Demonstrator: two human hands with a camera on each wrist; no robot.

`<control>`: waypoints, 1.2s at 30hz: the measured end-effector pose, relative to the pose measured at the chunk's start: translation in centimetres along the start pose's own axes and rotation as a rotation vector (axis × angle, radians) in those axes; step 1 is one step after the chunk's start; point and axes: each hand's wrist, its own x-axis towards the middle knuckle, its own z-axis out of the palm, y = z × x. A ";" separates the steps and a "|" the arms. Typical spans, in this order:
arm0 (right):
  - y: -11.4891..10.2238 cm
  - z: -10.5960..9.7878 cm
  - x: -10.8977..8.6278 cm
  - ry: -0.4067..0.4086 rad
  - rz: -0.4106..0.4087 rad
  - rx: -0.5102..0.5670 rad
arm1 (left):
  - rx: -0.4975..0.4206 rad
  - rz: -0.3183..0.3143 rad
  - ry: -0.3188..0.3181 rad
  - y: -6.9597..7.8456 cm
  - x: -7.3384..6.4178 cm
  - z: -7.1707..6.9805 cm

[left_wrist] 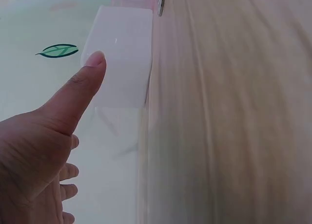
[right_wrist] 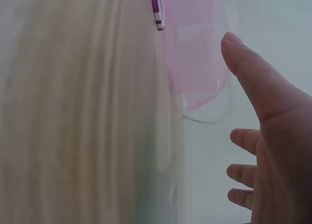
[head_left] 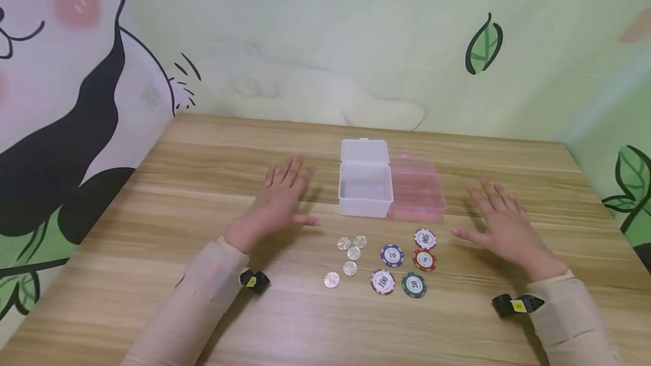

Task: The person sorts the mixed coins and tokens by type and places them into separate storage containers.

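My left hand [head_left: 277,199] is held palm down with fingers spread, to the left of a white box [head_left: 365,208] whose lid [head_left: 364,152] is flipped back. To the right of a translucent pink box [head_left: 417,188], my right hand [head_left: 500,222] is spread in the same way, holding nothing. The two boxes stand side by side. In front of them lie several silvery discs [head_left: 350,268] and several poker chips, among them a blue 10 chip [head_left: 392,255], a purple-edged 500 chip [head_left: 425,239] and a green 20 chip [head_left: 414,285]. The left wrist view shows the thumb [left_wrist: 83,83] overlapping the white box.
The chips and boxes rest on a wood-grain table [head_left: 305,326]. Behind its back edge hangs a pale green cloth [head_left: 305,44] printed with a panda and leaves. Each wrist carries a small black camera, such as the left one [head_left: 256,280].
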 end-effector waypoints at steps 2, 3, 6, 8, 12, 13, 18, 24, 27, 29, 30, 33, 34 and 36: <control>-0.1 -0.1 0.0 0.004 -0.005 0.001 | -0.006 0.009 0.002 0.1 0.1 0.0; -0.1 -0.2 0.0 0.011 -0.010 0.001 | -0.007 0.016 0.004 0.1 0.2 0.0; -0.2 -0.3 0.1 0.054 -0.037 0.004 | -0.022 0.038 0.013 0.2 0.5 0.0; -0.4 -0.5 0.2 0.102 -0.057 0.019 | -0.028 0.057 0.027 0.3 0.8 0.0; -1.3 -1.0 0.3 0.203 -0.078 0.073 | -0.032 0.081 0.060 0.5 1.3 -0.1; -1.5 -1.1 0.3 0.227 -0.081 0.091 | -0.029 0.084 0.066 0.6 1.5 -0.1; -2.9 -1.5 0.1 0.318 -0.099 0.186 | -0.081 0.097 0.090 0.9 2.2 0.0; -4.7 -1.4 0.2 0.381 -0.158 0.257 | -0.183 0.098 0.126 1.1 3.2 0.4; -5.9 -1.2 0.3 0.388 -0.199 0.280 | -0.247 0.096 0.135 1.1 3.8 0.7; -6.6 -1.1 0.3 0.376 -0.222 0.292 | -0.295 0.102 0.142 1.2 4.1 0.8; -7.0 -1.0 0.3 0.366 -0.232 0.303 | -0.311 0.107 0.144 1.2 4.3 0.9; -7.9 -0.7 0.5 0.313 -0.257 0.333 | -0.360 0.119 0.147 1.4 4.6 1.0; -8.2 -0.5 0.5 0.292 -0.269 0.347 | -0.371 0.123 0.147 1.5 4.7 1.0; -8.7 -0.2 0.7 0.243 -0.288 0.376 | -0.386 0.129 0.142 1.6 4.7 1.1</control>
